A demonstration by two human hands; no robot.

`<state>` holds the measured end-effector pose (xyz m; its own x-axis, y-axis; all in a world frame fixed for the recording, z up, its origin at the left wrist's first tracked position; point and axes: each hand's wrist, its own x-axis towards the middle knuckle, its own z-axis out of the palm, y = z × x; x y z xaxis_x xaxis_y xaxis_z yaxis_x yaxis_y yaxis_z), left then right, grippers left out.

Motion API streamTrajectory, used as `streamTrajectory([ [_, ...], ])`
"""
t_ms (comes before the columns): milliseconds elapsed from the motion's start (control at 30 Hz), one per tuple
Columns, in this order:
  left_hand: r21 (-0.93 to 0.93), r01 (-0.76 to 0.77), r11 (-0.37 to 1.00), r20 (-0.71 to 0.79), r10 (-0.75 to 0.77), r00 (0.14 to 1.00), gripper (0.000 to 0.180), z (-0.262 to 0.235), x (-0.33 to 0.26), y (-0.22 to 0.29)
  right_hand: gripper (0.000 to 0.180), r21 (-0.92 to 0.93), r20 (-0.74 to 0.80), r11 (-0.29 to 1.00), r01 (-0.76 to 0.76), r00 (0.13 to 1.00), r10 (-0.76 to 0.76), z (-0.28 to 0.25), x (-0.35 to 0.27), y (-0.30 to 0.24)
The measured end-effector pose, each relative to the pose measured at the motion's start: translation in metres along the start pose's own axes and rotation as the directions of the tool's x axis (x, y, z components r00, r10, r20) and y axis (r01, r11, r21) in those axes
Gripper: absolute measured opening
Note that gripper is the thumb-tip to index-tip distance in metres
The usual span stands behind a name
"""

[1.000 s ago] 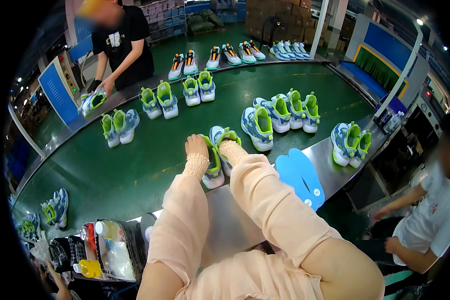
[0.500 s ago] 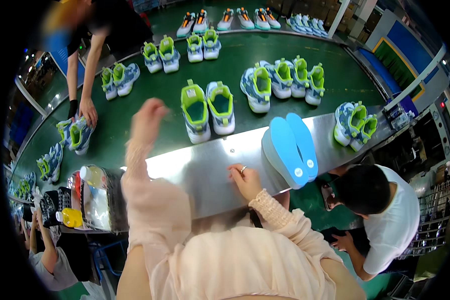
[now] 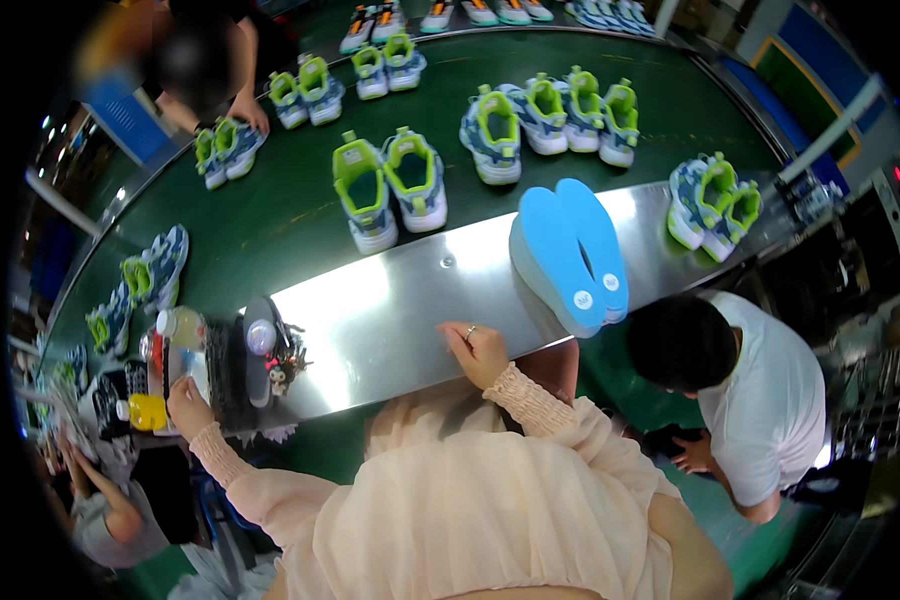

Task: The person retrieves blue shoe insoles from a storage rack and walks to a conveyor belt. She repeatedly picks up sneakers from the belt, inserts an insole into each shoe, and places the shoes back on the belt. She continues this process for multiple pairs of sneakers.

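Note:
My left hand (image 3: 189,409) is at the left end of the steel ledge, beside a clear bottle with a pale cap (image 3: 182,327) and a yellow bottle (image 3: 145,411). Its fingers are bent in, and what they hold, if anything, is hidden. My right hand (image 3: 478,353), with a ring on it, rests loosely closed at the ledge's front edge, with nothing visible in it. To its right lies a stack of bright blue insoles (image 3: 569,255) with round white labels. Beyond the ledge, a pair of blue-grey and lime sneakers (image 3: 390,188) stands on the green belt.
More sneakers stand around the green belt (image 3: 280,190); one pair (image 3: 715,208) sits on the ledge's right end. A dark object with a small doll charm (image 3: 278,372) lies near my left hand. A person in white (image 3: 760,400) is at right; another person's hands (image 3: 252,112) touch sneakers at far left.
My left hand has swung from above the belt down and left to the bottles. The co-worker's hands have moved from the nearer sneakers to a farther pair. My view has shifted somewhat.

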<state>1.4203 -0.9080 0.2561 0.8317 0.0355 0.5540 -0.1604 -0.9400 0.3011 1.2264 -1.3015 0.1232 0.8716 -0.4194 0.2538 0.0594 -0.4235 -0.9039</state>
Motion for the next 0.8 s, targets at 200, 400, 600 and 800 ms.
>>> streamTrajectory([
  [200, -0.764, -0.288, 0.578, 0.043, 0.49, 0.871, 0.016, 0.08, 0.023, 0.218, 0.032, 0.167, -0.069, 0.977, -0.134, 0.987, 0.147, -0.004, -0.002, 0.009],
  [400, -0.438, -0.681, 0.587, 0.481, 0.793, 0.375, 0.019, 0.278, 0.082, 0.348, 0.034, 0.158, -0.051, 0.978, -0.137, 0.988, 0.147, -0.014, 0.0, 0.002],
  [600, -0.184, -0.848, 0.497, 0.758, 0.621, 0.199, 0.019, 0.329, 0.077, 0.376, 0.031, 0.156, -0.095, 0.978, -0.142, 0.983, 0.157, -0.017, -0.001, 0.005],
  [800, -0.147, -0.854, 0.499, 0.848, 0.509, 0.151, 0.021, 0.214, 0.069, 0.375, 0.031, 0.128, -0.077, 0.986, -0.105, 0.99, 0.115, -0.016, -0.001, 0.009],
])
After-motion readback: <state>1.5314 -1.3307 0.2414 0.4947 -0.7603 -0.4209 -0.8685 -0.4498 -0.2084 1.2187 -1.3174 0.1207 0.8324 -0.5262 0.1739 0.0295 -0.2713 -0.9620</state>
